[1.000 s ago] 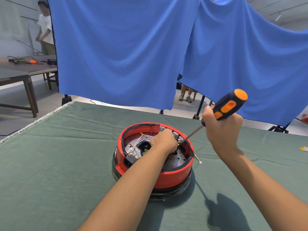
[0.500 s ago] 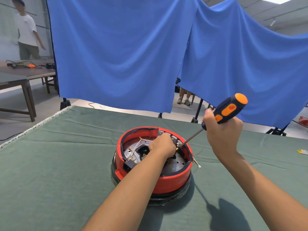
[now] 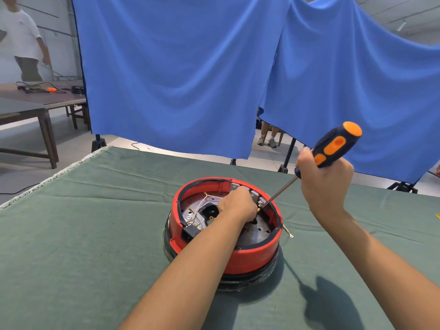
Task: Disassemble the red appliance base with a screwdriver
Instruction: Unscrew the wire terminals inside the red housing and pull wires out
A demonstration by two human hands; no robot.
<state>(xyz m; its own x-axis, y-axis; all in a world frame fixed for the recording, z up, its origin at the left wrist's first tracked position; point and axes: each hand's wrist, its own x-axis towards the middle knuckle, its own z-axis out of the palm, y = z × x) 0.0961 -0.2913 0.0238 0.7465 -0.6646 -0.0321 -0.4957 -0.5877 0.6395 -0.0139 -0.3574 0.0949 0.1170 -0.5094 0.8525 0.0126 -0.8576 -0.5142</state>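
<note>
Appliance base (image 3: 250,258) on table (image 3: 83,234), frame centre. Left hand (image 3: 238,204) inside it; right hand (image 3: 326,182) with screwdriver (image 3: 333,146) right, above. Curtain (image 3: 178,72) behind.

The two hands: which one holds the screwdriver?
The right hand grips the screwdriver by its dark and orange handle. The left hand reaches inside the red appliance base.

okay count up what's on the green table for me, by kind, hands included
Hands: 2, left hand and right hand
Screwdrivers: 1, screwdriver
Appliance bases: 1, red base
Loose wire terminals: 1, terminal
Total: 5
</note>
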